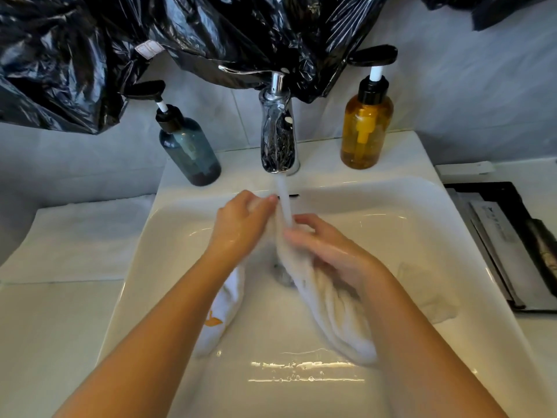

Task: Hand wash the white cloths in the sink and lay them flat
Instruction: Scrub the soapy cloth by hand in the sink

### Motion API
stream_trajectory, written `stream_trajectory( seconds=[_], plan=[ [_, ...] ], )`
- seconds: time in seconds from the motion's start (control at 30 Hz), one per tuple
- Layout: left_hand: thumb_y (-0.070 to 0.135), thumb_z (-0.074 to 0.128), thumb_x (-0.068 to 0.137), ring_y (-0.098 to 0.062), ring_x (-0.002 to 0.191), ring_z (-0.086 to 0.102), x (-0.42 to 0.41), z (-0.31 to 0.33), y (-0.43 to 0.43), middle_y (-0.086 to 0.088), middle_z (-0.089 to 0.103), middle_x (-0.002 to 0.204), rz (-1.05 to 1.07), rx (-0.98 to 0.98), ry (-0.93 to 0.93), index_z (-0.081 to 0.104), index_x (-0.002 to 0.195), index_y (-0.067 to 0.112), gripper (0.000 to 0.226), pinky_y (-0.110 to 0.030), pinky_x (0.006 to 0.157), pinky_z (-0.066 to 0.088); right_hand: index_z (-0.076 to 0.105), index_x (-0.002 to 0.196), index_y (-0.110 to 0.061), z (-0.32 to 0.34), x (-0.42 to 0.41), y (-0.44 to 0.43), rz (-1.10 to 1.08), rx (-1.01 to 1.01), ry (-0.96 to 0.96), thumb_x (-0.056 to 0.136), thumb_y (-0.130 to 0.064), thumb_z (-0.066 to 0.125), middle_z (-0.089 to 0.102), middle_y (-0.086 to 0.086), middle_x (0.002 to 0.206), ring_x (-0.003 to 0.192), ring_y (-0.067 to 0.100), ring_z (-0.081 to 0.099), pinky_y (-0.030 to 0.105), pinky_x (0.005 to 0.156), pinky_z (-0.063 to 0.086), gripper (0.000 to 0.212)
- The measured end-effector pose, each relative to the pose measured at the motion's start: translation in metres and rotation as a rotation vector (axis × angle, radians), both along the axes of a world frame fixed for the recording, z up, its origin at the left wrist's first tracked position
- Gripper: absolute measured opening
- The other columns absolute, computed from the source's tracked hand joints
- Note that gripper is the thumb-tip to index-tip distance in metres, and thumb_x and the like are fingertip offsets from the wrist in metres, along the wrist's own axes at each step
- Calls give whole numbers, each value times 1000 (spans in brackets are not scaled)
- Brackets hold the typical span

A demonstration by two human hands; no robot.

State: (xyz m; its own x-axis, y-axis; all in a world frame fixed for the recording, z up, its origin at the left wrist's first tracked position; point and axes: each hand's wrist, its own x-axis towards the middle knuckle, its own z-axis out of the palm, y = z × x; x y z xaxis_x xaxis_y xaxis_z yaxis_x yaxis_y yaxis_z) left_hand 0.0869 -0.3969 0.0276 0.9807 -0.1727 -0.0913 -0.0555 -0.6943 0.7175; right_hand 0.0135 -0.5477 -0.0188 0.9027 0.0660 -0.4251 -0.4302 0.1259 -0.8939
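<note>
Water streams from the chrome tap (277,131) into the white sink (422,236). Under the stream I hold a wet white cloth (328,309) bunched lengthwise; its lower part hangs down toward the sink's front right. My left hand (241,224) grips the cloth's upper end just left of the stream. My right hand (328,245) curls around the cloth a little lower, on the right. A second white cloth (220,312) with an orange mark lies in the basin under my left forearm.
A dark blue pump bottle (190,149) stands left of the tap and an amber one (364,131) right of it. Black plastic sheeting (150,49) hangs over the back. A white towel (78,236) lies on the left counter, a black tray (518,245) on the right.
</note>
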Motion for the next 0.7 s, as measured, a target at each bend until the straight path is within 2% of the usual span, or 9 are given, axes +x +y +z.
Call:
stream_trajectory(
  seconds=[0.07, 0.13, 0.23, 0.33, 0.4, 0.47, 0.53, 0.63, 0.7],
  plan=[
    [47, 54, 97, -24, 70, 67, 1, 5, 9, -8, 67, 79, 8, -92, 66, 57, 94, 11, 36, -27, 51, 47, 59, 122, -36, -3, -6, -6, 175, -225, -4, 79, -29, 84, 70, -3, 110, 97, 14, 69, 29, 82, 55, 50],
    [44, 55, 97, -25, 61, 72, -3, 5, 22, -20, 71, 80, -16, -187, 193, 51, 98, 6, 37, -29, 47, 49, 66, 113, -27, -6, -4, -8, 119, -215, -34, 79, -17, 81, 72, -4, 101, 90, 11, 69, 23, 76, 54, 38],
    [37, 60, 96, -21, 64, 68, -12, 1, 38, -13, 71, 88, -150, -208, 272, 54, 104, 23, 17, -38, 57, 57, 70, 95, -23, -7, 1, -5, -275, 78, -22, 79, -11, 67, 70, 3, 82, 78, 18, 65, 26, 68, 51, 20],
    [42, 55, 92, 2, 75, 59, -28, -4, 33, 15, 67, 91, -376, -116, -9, 55, 100, 42, 8, -15, 70, 46, 62, 81, -20, 0, 3, 2, -388, 479, 59, 89, -19, 54, 59, 8, 71, 66, 22, 60, 29, 62, 48, 11],
    [53, 48, 82, -1, 81, 57, -44, -10, 17, 14, 63, 90, -338, -116, -160, 57, 90, 40, 18, -16, 72, 43, 59, 73, -20, 4, 6, 12, -387, 585, 178, 90, -41, 55, 56, 6, 63, 58, 20, 57, 30, 61, 44, 27],
    [59, 49, 81, -9, 80, 60, -54, -19, -2, 5, 63, 85, -180, -163, -162, 60, 81, 31, 30, -31, 73, 50, 62, 77, -24, 0, 12, 27, -414, 503, 182, 80, -64, 60, 64, 5, 70, 68, 22, 64, 35, 76, 49, 40],
    [56, 48, 85, -19, 78, 65, -50, -27, -16, 2, 66, 81, -29, -130, -107, 63, 81, 23, 36, -41, 73, 55, 67, 79, -25, 0, 12, 42, -408, 457, 140, 61, -65, 70, 63, 5, 80, 86, 27, 61, 43, 89, 46, 44],
    [37, 54, 90, -18, 73, 59, -24, -34, -22, 6, 62, 76, 2, 138, -34, 58, 76, 20, 22, -25, 63, 48, 63, 75, -23, -3, 13, 41, -435, 291, 99, 87, -37, 61, 58, 0, 77, 72, 18, 58, 28, 68, 48, 18],
    [26, 53, 94, -15, 67, 52, -15, -31, -17, 6, 57, 71, 32, 24, 10, 55, 74, 18, 22, -18, 54, 37, 61, 75, -19, -1, 13, 34, -480, 229, 92, 97, -20, 52, 54, 2, 71, 63, 17, 52, 28, 55, 41, 24]
  ],
)
